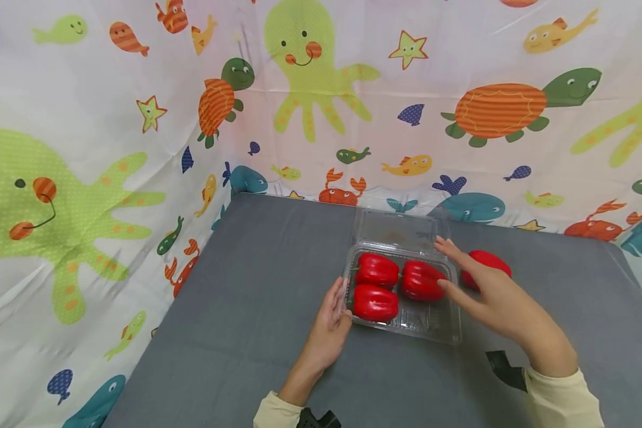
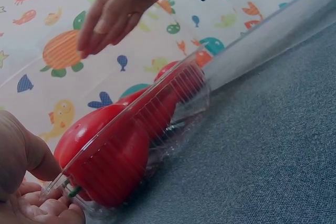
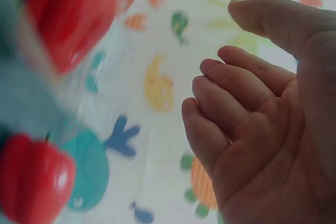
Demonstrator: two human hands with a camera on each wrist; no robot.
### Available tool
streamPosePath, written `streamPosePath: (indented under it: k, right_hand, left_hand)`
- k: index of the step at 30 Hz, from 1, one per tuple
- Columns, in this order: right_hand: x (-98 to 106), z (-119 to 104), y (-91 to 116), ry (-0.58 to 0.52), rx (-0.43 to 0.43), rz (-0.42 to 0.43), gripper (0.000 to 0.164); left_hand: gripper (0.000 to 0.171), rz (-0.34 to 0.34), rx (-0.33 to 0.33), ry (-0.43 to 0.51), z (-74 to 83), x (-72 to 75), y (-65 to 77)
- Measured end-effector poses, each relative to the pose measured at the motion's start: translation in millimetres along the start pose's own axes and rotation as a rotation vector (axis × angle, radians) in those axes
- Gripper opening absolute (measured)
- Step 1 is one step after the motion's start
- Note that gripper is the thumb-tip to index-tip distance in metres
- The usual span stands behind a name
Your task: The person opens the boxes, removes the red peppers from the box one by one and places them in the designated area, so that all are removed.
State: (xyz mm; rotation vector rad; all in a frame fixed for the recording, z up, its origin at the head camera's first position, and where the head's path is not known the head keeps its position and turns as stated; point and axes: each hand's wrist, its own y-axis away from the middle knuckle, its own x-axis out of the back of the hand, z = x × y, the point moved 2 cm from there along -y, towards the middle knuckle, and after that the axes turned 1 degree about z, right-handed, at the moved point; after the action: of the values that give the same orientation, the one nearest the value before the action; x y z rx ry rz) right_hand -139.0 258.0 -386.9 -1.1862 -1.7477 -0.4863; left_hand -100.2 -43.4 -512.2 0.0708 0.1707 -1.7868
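Observation:
A clear plastic box (image 1: 438, 330) lies with its lid (image 1: 393, 229) folded back towards the wall. Three red bell peppers sit in it: one at back left (image 1: 377, 270), one at front left (image 1: 375, 303), one on the right (image 1: 421, 280). My left hand (image 1: 323, 336) holds the box's left edge, thumb near the rim; in the left wrist view its fingers curl by a green pepper stem (image 2: 75, 191). My right hand (image 1: 494, 300) hovers over the box's right side, fingers extended, palm bare in the right wrist view. Partly hidden behind it, another red pepper (image 1: 487, 261) rests outside the box.
A grey cloth-covered table (image 1: 246, 309) spreads around the box. Behind and to the left hangs a white curtain (image 1: 364, 125) printed with sea animals. Black straps (image 1: 505, 370) show at the wrists.

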Motion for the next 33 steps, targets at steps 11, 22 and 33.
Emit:
streamPosePath:
  k: [11, 22, 33]
  right_hand:
    - [-51.1, -45.0, -22.1, -0.040, 0.065, -0.100, 0.087]
    - [-81.0, -60.6, -27.8, 0.038, 0.070, -0.129, 0.088]
    - [-95.0, -58.1, -27.3, 0.129, 0.086, -0.081, 0.088]
  left_hand:
    - [0.069, 0.015, 0.008, -0.017, -0.1, 1.4, 0.9]
    - [0.071, 0.012, 0.034, -0.048, 1.7, -0.3, 2.1]
    - [0.070, 0.036, 0.058, -0.082, 3.4, -2.2, 2.3]
